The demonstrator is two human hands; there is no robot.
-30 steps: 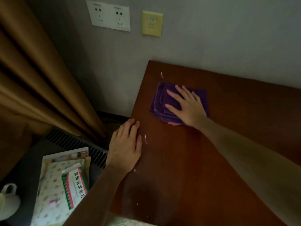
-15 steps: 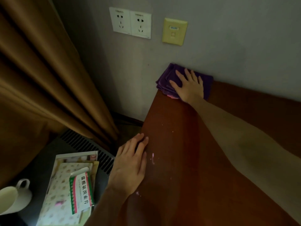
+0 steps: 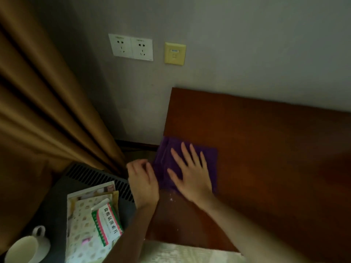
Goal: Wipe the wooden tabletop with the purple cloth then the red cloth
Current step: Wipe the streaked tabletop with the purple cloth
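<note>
Since half-second-ago frame, purple cloth (image 3: pixel 187 164) coming back from far corner toward near left tabletop (image 3: pixel 266 158) edge. Am seeing right hand (image 3: pixel 191 176) flat, splayed, pressing cloth; left hand (image 3: pixel 142 179) loosely curled, empty, at edge. Purple pass ongoing; red cloth unseen.

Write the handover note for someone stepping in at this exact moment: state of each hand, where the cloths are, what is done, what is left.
Right hand: flat, fingers spread, pressing the purple cloth onto the wooden tabletop at its left edge.
Left hand: open, at the table's left edge beside the cloth, holding nothing.
Red cloth: not in view.
Done: purple wiping under way; white specks remain near the front left.
Left: finish the purple pass, then wipe with the red cloth.
</note>
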